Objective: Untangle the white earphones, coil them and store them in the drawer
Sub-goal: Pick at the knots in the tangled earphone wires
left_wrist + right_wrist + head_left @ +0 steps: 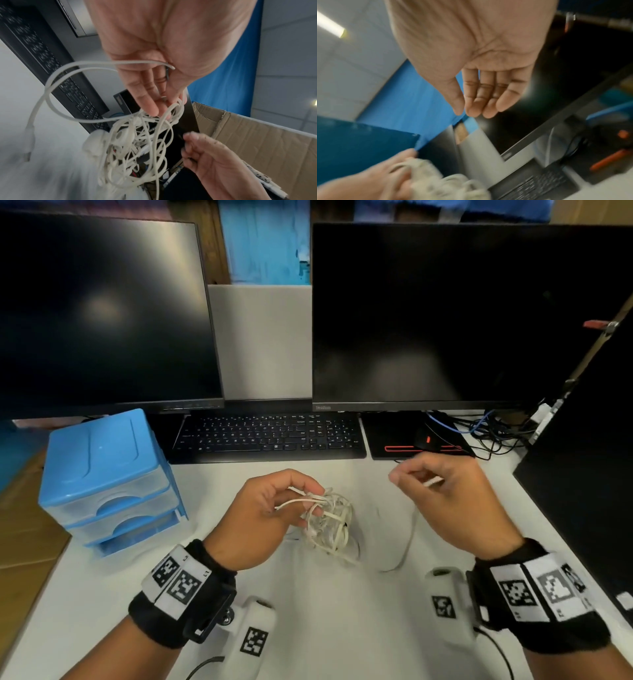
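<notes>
The white earphones [329,520] hang as a tangled ball just above the white desk [342,628]. My left hand [308,503] grips the tangle from the left, with loops running over its curled fingers [147,97]. The knot of cords [137,148] dangles below them. To the right my right hand [404,478] is raised, thumb and forefinger pinching a white strand [432,483] whose blurred tail [409,539] trails to the desk. The blurred right wrist view shows the thumb meeting the forefinger [471,106], but no strand. The blue drawer unit [109,484] stands at the left, drawers pushed in.
A black keyboard [267,436] lies behind the hands under two dark monitors [102,313]. A mouse on a black pad [421,440] and loose cables [489,429] are at the back right. A black panel [582,491] borders the right edge, cardboard [20,508] the left.
</notes>
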Tool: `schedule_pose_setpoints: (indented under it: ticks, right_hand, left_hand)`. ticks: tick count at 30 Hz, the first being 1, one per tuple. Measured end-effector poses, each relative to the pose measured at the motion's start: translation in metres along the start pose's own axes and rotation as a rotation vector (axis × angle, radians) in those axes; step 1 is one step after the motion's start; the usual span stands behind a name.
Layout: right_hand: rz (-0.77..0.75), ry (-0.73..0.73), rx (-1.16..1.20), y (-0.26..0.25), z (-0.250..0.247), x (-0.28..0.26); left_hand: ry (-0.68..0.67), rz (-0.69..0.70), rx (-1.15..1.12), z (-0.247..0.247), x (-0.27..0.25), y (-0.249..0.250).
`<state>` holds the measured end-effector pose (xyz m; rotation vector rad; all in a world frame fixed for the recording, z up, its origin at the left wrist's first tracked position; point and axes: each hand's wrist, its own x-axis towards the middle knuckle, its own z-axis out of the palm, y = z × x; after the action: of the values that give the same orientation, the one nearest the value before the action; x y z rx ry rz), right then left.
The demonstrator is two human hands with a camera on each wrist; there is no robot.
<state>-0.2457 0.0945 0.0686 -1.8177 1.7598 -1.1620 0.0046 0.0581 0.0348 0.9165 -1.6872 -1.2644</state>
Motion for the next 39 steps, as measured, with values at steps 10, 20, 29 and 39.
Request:
schedule_pose_setpoints:
  ticks: [10, 20, 29, 39]
  right_hand:
    - [-0.154, -0.328, 0.142, -0.010, 0.037, -0.018]
    - [-0.090, -0.407, 0.416, -0.010, 0.031, -0.016]
    - [-0.113, -0.235, 0.451, -0.010, 0.039, -0.019]
    - [-0.241, -0.240, 0.421, -0.025, 0.048, -0.033]
  left_hand:
    - [-0.095, 0.061, -0.019, 0.011, -0.007, 0.002]
    - [-0.006, 0.080, 0.168, 0.010, -0.006, -0.005]
    - [0.101, 0.297, 0.249, 0.014, -0.011, 0.002]
    - [0.287, 0.269, 0.172, 0.019, -0.015, 0.005]
